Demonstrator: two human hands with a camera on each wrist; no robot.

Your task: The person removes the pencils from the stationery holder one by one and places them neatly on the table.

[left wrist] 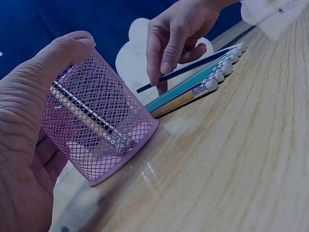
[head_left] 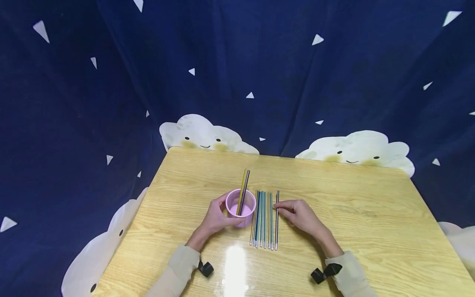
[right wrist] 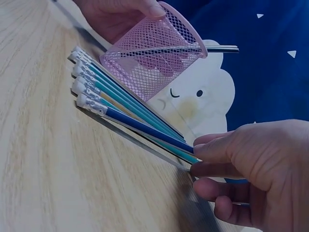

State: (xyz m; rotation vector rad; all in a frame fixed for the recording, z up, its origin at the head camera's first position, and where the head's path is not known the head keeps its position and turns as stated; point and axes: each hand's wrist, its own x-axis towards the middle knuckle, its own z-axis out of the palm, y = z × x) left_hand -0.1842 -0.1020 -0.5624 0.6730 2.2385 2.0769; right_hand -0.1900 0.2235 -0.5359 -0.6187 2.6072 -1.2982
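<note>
My left hand [head_left: 216,217] grips a pink mesh pencil cup [left wrist: 99,108], thumb at the rim and fingers round its far side. Inside lean a yellow pencil [head_left: 242,190] and a dark pencil [head_left: 245,187], eraser ends down. To the right of the cup lies a row of several pencils [head_left: 261,222], teal and yellow among them, with white erasers toward me. At the row's right end my right hand [head_left: 301,215] pinches a dark blue pencil [right wrist: 140,126] near its far end, between thumb and index finger. That end is tilted up, while its eraser stays low beside the others.
The light wooden table [head_left: 352,222] extends to both sides and behind the pencils. A dark blue curtain [head_left: 222,49] with white triangles and clouds hangs behind it. Black wrist straps [head_left: 330,271] sit at both sleeves.
</note>
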